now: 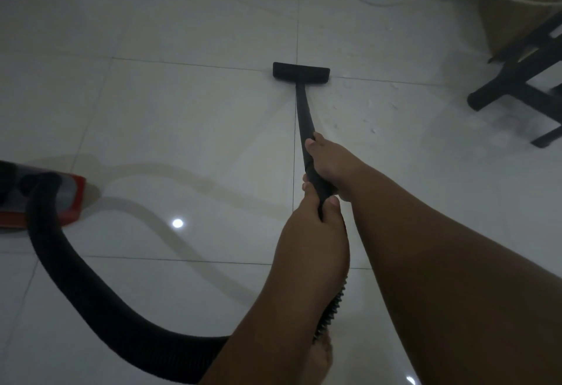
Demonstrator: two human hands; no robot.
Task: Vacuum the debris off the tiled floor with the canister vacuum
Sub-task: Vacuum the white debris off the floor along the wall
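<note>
Red-bodied canister vacuum (42,202) with a dark top sits on the glossy pale tiled floor (182,117) at the left edge of the frame, partly cut off, in this view from the head camera. A thick black ribbed hose (91,293) loops from the canister down through the lower left and passes beneath the person's forearms at the bottom centre. Both hands grasp the slim black plastic wand (304,111), which runs up the middle of the frame along a tile joint. The right hand (331,162), reaching in from the lower right, has its fingers wrapped round the wand farther up. The left hand (313,229), just below it, is clenched round the wand's lower end, thumb on top. At the wand's far end the flat black rectangular floor nozzle (301,73) rests on the floor in the upper centre, where two tile joints cross. Small white flecks of debris (369,111) lie just right of the wand and nozzle, between them and a black-framed piece of furniture (517,86) in the upper right. A thin white cable (395,3) trails across the top of the frame. A bare foot (320,357) shows at the bottom, beneath the left forearm.
</note>
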